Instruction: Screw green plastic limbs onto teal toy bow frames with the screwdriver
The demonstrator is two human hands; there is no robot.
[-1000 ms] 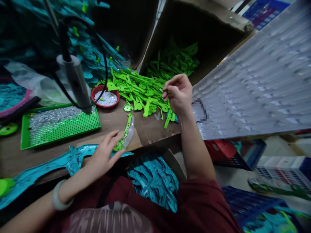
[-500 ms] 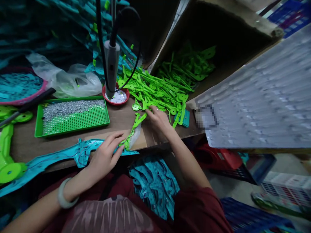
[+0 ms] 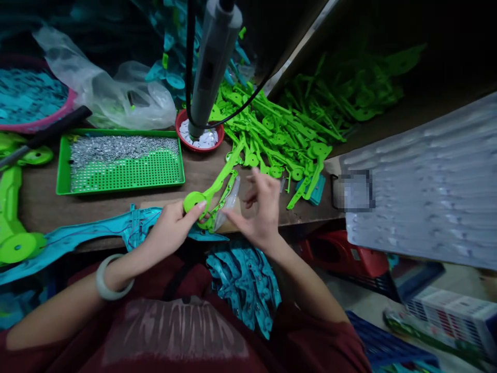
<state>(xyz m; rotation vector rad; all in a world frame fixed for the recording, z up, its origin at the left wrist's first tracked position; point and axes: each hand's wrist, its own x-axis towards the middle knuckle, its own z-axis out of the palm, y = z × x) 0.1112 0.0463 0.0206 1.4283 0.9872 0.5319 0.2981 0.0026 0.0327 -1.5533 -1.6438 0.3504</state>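
Note:
My left hand point(image 3: 173, 228) pinches the round end of a long green plastic part point(image 3: 220, 181), thumb on top of the disc. That part slants up toward the green pile. My right hand point(image 3: 261, 210) is raised just right of it, fingers apart and bent, with nothing seen in it. Between the hands, a second green plastic strip point(image 3: 227, 190) lies beside a clear plastic piece point(image 3: 230, 204) on the bench. Beneath my left hand runs a long blue plastic shell point(image 3: 97, 228) with thin wires along it; my hand hides part of it.
A green perforated tray point(image 3: 128, 176) holds small metal pieces. A grey electric screwdriver point(image 3: 215, 62) hangs over a red bowl point(image 3: 200, 149) of white pieces. Behind is a pile of green parts point(image 3: 275, 134). Blue parts point(image 3: 244, 290) sit below the bench edge.
My left hand has taken hold of a long green part by its disc end. My right hand has drawn back from the green pile and opened. The camera view has shifted.

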